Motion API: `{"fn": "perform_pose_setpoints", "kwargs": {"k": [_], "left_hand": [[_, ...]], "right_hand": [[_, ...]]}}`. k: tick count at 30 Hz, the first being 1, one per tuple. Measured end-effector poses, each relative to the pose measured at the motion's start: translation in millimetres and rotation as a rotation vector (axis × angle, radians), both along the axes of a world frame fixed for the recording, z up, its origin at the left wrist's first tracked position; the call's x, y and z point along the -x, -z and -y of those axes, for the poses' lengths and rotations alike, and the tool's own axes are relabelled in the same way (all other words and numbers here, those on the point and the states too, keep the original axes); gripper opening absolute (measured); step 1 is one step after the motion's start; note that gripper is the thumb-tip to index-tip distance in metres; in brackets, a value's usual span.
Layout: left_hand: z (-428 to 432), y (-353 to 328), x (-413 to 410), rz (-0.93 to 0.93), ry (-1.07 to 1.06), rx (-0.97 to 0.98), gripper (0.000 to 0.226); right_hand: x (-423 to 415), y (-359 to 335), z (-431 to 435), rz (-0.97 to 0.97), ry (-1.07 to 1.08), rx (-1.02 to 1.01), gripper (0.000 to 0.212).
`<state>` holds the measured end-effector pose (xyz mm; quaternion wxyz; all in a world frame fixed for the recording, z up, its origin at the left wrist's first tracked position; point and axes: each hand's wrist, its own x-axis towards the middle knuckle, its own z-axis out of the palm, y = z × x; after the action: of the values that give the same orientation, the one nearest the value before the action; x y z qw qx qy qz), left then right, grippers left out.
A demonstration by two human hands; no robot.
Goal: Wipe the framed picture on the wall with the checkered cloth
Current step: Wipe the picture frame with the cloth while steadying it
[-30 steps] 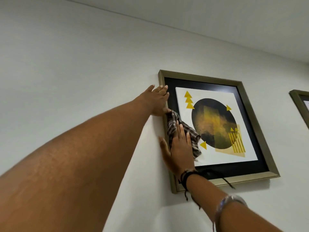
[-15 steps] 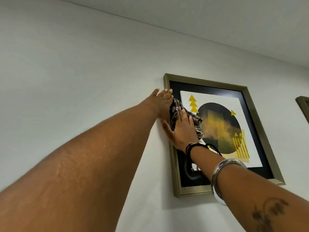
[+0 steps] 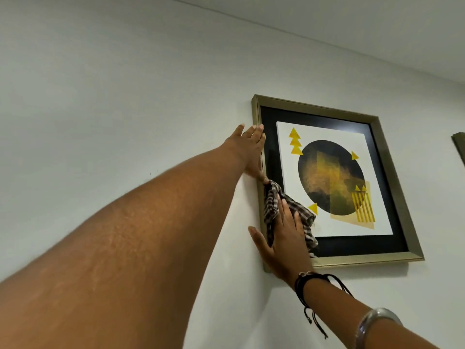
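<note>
Head view: gold-framed abstract picture [image 3: 332,177] hangs on pale wall [image 3: 125,109] under white ceiling [image 3: 352,26]. Right hand [image 3: 284,238], fingers straight, presses brown checkered cloth [image 3: 273,205] on its lower-left corner (glass and frame). Left hand [image 3: 247,149], fingers extended, rests against its left edge.

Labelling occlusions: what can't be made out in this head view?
All head view.
- Frame lower-left corner: behind the right hand.
- Cloth middle: under that hand's palm.
- Second frame: cut off by the right edge.
- Left hand palm: faces away from the camera.

Frame [image 3: 392,187] – brushed metallic sheen; checkered cloth [image 3: 297,210] – woven.
</note>
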<state>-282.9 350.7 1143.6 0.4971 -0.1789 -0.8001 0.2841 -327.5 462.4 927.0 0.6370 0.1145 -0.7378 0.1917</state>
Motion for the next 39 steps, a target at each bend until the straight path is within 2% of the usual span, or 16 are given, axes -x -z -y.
{"fn": "perform_pose_setpoints", "kwargs": {"k": [3, 7, 11, 15, 20, 22, 27, 30, 32, 34, 37, 39], "left_hand": [[4, 14, -1, 0.024, -0.024, -0.005, 0.113], [8, -3, -21, -0.01, 0.034, -0.055, 0.075], [-5, -11, -31, -0.029, 0.047, -0.044, 0.071], [13, -10, -25, 0.01, 0.059, -0.063, 0.083], [15, 0, -14, 0.025, -0.075, -0.047, 0.136], [1, 5, -13, -0.003, -0.125, -0.018, 0.147], [-3, 11, -12, 0.034, -0.12, -0.077, 0.152], [-7, 18, -13, 0.074, -0.117, -0.109, 0.157], [-11, 16, -18, 0.074, -0.101, -0.12, 0.156], [-15, 12, -24, 0.055, -0.096, -0.119, 0.154], [-17, 12, -27, 0.033, -0.103, -0.107, 0.153], [-10, 16, -25, 0.031, -0.096, -0.121, 0.153]], "right_hand": [[-8, -24, 0, 0.019, 0.019, -0.037, 0.089], [-21, -101, -5, 0.029, 0.073, -0.073, 0.091], [-25, -109, -11, 0.021, 0.099, -0.036, 0.096], [-22, -68, 9, 0.06, -0.047, -0.004, 0.101], [-24, 14, 16, 0.073, -0.065, -0.063, 0.091], [-25, 43, 7, 0.076, -0.008, -0.114, 0.088], [-28, 90, -29, 0.062, 0.14, -0.287, 0.078], [-31, 100, -64, 0.055, 0.201, -0.313, 0.073], [-33, 98, -89, 0.045, 0.276, -0.227, 0.069], [-35, 89, -113, 0.084, 0.331, -0.04, 0.068], [-38, 69, -142, 0.27, 0.363, 0.232, 0.088], [-38, 55, -146, 0.336, 0.299, 0.364, 0.096]]}}
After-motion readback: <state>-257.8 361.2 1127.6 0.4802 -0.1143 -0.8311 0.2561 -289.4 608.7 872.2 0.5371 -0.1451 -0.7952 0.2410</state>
